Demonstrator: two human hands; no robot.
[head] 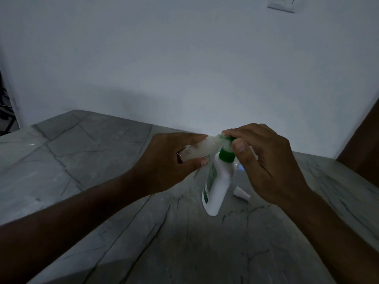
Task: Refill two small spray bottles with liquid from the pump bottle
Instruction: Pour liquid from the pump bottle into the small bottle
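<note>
A white pump bottle (218, 185) with a green collar and green label stands on the grey marble table (102, 160). My right hand (266, 160) grips its green pump head, thumb and fingers curled over the top. My left hand (170, 158) holds a small translucent spray bottle (202, 148) on its side, its open mouth against the pump's nozzle. A small white spray cap (241, 193) lies on the table just right of the pump bottle. Something small and clear (239, 166) shows behind the pump bottle, mostly hidden by my right hand.
The table runs up to a plain white wall (184, 68) at the back. A dark wooden edge (361, 144) stands at the far right. The light is dim.
</note>
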